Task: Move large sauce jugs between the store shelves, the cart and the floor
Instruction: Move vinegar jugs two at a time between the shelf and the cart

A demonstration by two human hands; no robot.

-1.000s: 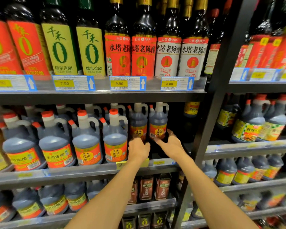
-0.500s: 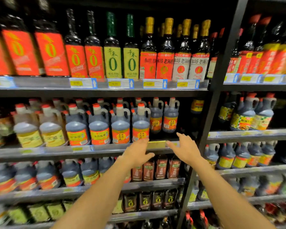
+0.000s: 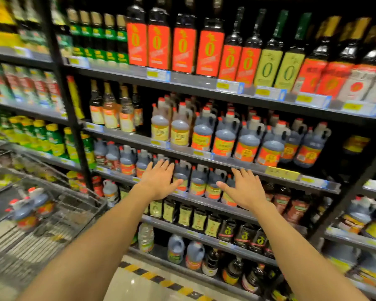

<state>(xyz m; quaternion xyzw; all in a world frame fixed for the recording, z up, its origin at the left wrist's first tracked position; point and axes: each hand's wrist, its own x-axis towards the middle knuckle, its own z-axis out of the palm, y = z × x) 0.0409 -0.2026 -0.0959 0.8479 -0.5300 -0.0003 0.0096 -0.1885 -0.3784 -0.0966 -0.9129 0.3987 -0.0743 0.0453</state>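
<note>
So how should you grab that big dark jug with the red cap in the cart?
The jug lies tipped on its side in the wire cart, red cap pointing left. Best to reach down from above and curl the fingers through the loop handle near the neck. The picture is blurry there, so the handle's exact spot is hard to tell.

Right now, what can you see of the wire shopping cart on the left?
The grey metal wire shopping cart stands at the lower left, beside the black store shelves, blurred by camera motion. Its basket is open mesh with a thicker rim. Two dark sauce jugs with red caps and orange labels lie in it, tilted on their sides. Neither hand touches it; both are held out toward the shelves.
</note>
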